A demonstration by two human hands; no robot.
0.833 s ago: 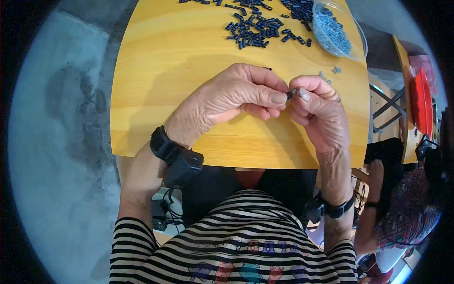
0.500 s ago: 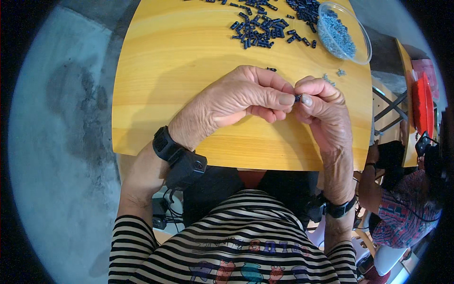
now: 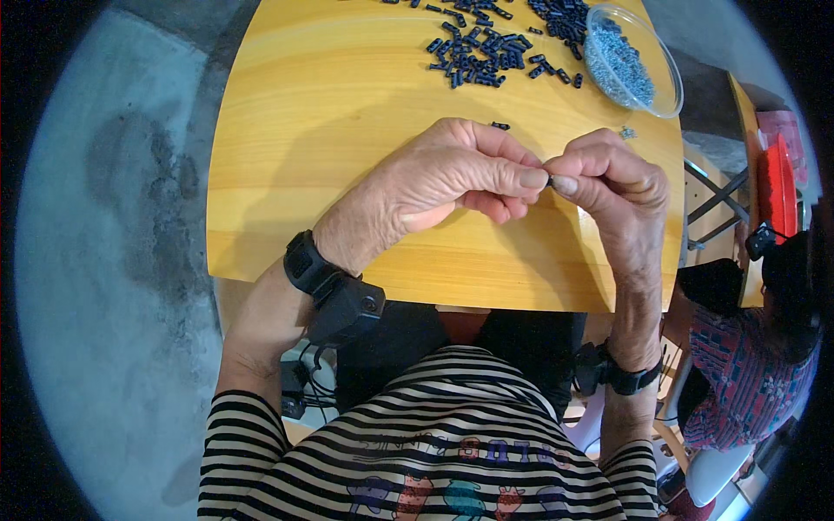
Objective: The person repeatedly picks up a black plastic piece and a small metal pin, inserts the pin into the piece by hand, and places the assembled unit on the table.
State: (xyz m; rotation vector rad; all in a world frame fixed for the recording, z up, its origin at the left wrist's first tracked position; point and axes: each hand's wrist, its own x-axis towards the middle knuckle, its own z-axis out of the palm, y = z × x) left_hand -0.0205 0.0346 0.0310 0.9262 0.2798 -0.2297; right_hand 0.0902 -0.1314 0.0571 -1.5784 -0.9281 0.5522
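My left hand (image 3: 473, 174) and my right hand (image 3: 612, 182) meet fingertip to fingertip above the near part of the table. Between them is a small black plastic piece (image 3: 550, 181), mostly covered by thumbs and forefingers. The left thumb and forefinger pinch it from one side. My right thumb and forefinger are closed at its other end; whether they also hold a small screw is hidden. A single black piece (image 3: 500, 126) lies on the table just beyond my left hand. Some small silvery screws (image 3: 628, 133) rest beyond my right hand.
Toward the far side of the yellow table (image 3: 287, 130) lies a pile of black plastic pieces (image 3: 478, 56). A clear round tub (image 3: 618, 65) of small silvery screws stands at the far right. Another person (image 3: 747, 373) sits to the right, near a red container (image 3: 776, 187).
My right hand has turned and its wrist has shifted right, while its fingertips stay at the black piece. My left hand has barely moved. The person at the right has shifted.
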